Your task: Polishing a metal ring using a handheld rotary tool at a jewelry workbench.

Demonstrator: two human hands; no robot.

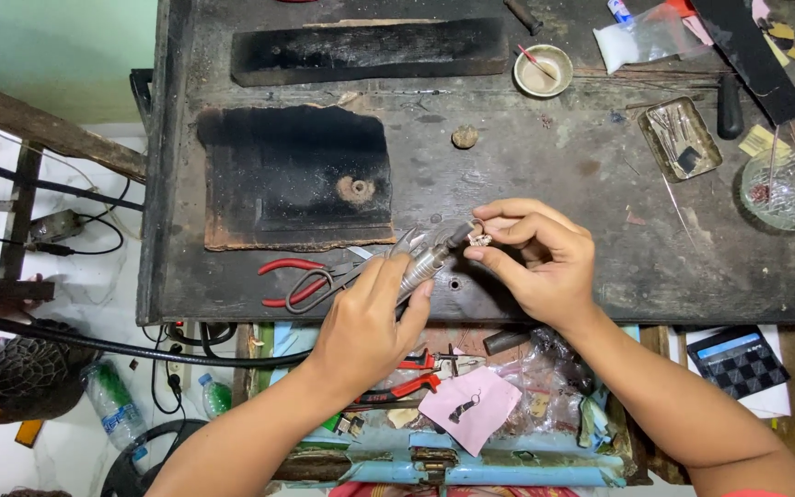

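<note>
The fingers of the left hand (365, 322) are closed round a slim metal rotary handpiece (427, 260); its long axis runs diagonally, butt low at the palm, dark tip pointing up and to the right; the tip meets a small pale ring-like piece (480, 239) pinched between thumb and fingertips of the right hand (540, 262), whose other fingers curl loosely; both hands hover just above the near edge of the dark, scarred workbench (554, 175); red-handled pliers (301, 281) lie just left of the left hand; a charred block (296, 175) sits beyond them; a small bowl (543, 71) and a glass dish (789, 191) stand well apart toward the far side.
</note>
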